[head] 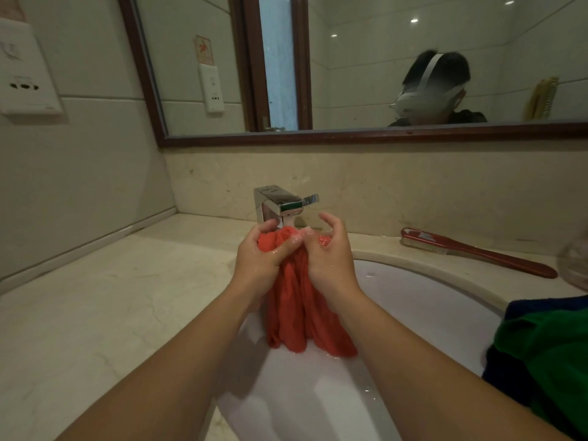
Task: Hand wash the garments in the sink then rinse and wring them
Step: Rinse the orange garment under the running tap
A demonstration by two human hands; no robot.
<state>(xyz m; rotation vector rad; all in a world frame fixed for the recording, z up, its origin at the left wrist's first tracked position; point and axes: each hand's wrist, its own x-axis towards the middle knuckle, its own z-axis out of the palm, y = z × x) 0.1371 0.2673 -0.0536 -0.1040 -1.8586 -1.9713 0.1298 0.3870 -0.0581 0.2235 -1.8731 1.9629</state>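
My left grip [264, 261] and right grip [331, 262] both hold the bunched top of the wet red garment [296, 316], side by side just below the faucet [280, 205], and its long axis hangs straight down from them into the sink [413, 313], so I judge wringing must twist about that vertical line.

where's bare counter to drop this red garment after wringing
The widest bare patch is the counter left of the sink, bordered by the left wall, the faucet and the sink rim. The right side is crowded: the brush lies along the counter behind the rim, and the green garment and blue garment pile over the rim's right edge.
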